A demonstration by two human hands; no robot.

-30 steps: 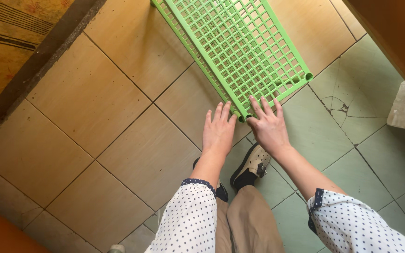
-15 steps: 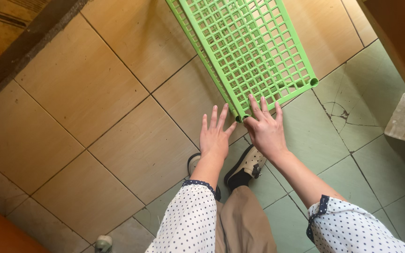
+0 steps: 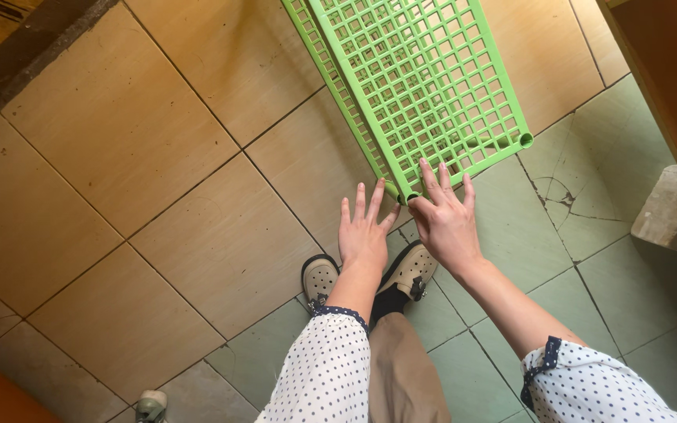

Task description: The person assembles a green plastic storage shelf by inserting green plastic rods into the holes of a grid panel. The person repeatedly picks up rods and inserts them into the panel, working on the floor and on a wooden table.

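Reaching with both hands spread, our left hand point(image 3: 363, 231) hovers empty while our right hand point(image 3: 447, 219) apparently just touches the green grid shelf point(image 3: 425, 86). Ungripped, the shelf may slide on the tile floor point(image 3: 158, 157) toward our shoes point(image 3: 410, 270).

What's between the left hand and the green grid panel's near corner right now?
In the head view, only bare tan floor tile: the open left hand hovers just short of the green grid panel.
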